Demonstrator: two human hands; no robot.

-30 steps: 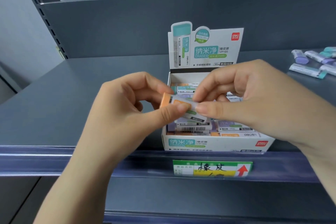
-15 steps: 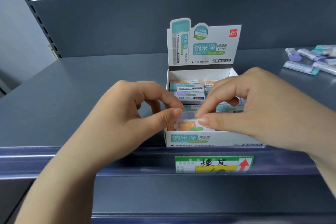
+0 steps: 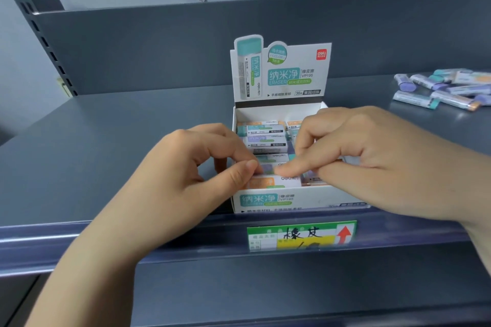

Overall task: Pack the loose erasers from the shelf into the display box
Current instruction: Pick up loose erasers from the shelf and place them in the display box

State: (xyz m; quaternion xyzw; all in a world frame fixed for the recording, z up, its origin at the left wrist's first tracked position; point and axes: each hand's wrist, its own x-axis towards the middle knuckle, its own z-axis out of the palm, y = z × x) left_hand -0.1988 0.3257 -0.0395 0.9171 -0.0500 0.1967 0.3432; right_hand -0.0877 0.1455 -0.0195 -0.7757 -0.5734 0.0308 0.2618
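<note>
A white display box [image 3: 268, 200] with an upright printed header card stands at the front edge of the grey shelf [image 3: 119, 135]. Inside lie several wrapped erasers in rows. An orange eraser [image 3: 273, 182] sits in the front row of the box. My left hand [image 3: 186, 175] pinches its left end with thumb and curled forefinger. My right hand [image 3: 372, 159] pinches its right part with thumb and forefinger and covers the box's right side. A pile of loose erasers [image 3: 441, 90], purple, teal and orange, lies on the shelf at the far right.
The shelf's back panel [image 3: 159, 42] rises behind the box. A price rail [image 3: 132, 233] with a green and yellow label [image 3: 301, 235] runs along the front edge. A lower shelf [image 3: 265, 295] shows below.
Both hands have lowered the orange eraser from above the box into its front row. They still hold it at both ends.
</note>
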